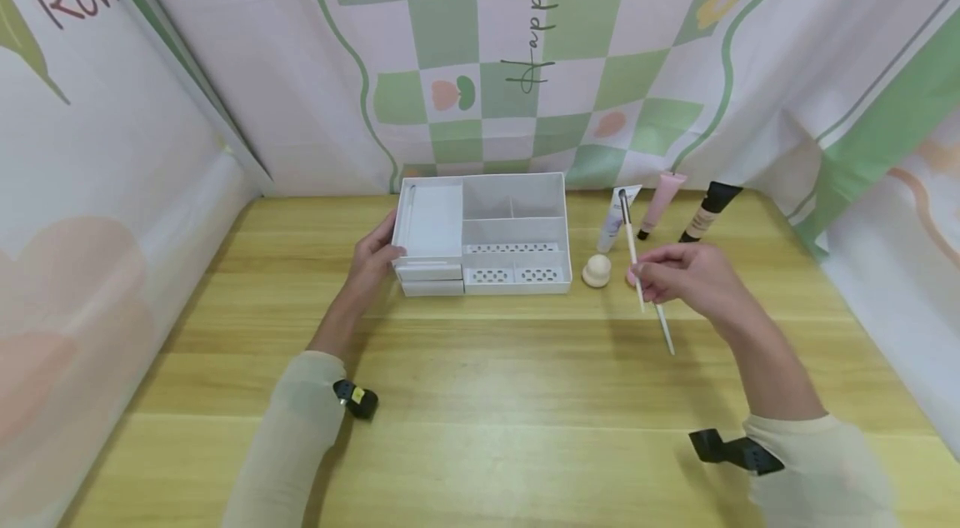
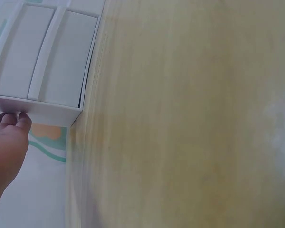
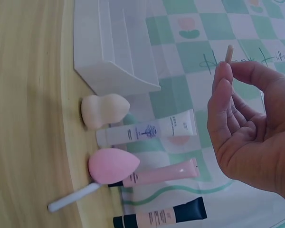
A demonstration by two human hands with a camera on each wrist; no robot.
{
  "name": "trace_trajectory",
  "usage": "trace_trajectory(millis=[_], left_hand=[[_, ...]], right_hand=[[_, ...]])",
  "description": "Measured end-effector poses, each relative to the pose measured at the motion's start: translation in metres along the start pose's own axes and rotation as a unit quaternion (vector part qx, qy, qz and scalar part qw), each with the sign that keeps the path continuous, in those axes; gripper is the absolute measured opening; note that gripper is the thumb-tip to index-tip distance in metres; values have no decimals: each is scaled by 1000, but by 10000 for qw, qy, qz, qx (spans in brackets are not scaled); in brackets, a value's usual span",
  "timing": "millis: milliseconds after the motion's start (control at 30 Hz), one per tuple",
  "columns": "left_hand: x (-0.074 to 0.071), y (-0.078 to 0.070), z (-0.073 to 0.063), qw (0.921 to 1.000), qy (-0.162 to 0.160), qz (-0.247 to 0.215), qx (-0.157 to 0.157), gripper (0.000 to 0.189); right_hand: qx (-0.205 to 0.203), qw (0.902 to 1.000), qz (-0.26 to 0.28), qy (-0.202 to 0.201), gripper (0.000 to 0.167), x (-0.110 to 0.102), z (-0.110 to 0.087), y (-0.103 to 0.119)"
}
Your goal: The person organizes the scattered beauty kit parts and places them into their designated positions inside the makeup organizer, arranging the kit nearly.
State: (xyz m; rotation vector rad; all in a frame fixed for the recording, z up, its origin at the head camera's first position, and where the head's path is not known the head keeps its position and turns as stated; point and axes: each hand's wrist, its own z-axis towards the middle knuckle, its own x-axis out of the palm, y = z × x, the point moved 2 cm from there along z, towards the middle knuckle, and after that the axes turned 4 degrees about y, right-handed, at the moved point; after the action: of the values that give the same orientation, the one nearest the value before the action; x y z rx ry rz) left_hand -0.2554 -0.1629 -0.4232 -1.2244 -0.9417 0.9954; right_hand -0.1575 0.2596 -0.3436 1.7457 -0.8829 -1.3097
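My right hand [image 1: 693, 278] pinches a slim makeup brush [image 1: 630, 230] by its pale handle, with the dark bristle end pointing up and away. Below that hand, a second pale-handled stick [image 1: 665, 331] lies on the table, its far end hidden. A pink makeup sponge [image 3: 113, 166] rests beside it, mostly covered by the fingers in the head view. Left of the hand stands a beige, gourd-shaped sponge [image 1: 597, 271]. My left hand [image 1: 369, 260] grips the left side of a white desktop organizer [image 1: 517, 290], thumb over its top edge and fingers against the side wall.
Behind the sponges stand a white tube [image 1: 612, 226], a pink tube [image 1: 663, 201] and a black-and-beige tube [image 1: 708, 211]. The organizer has open compartments, perforated holder inserts [image 1: 512, 248] and small drawers [image 1: 432, 287] at front left. A patterned curtain [image 1: 517, 28] closes off the wooden table's back.
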Motion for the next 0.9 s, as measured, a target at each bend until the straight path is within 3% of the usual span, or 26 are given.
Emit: trace_trajectory(millis=[233, 567, 900], left_hand=[[-1, 2, 0, 9999, -91, -49, -27, 71], [0, 2, 1, 9998, -142, -95, 59, 71], [1, 1, 0, 9999, -129, -112, 20, 72]], right_hand=[[-115, 9999, 42, 114, 41, 10, 10, 9], [-93, 9981, 544, 266, 37, 28, 24, 19], [-192, 9975, 538, 426, 40, 46, 41, 30]])
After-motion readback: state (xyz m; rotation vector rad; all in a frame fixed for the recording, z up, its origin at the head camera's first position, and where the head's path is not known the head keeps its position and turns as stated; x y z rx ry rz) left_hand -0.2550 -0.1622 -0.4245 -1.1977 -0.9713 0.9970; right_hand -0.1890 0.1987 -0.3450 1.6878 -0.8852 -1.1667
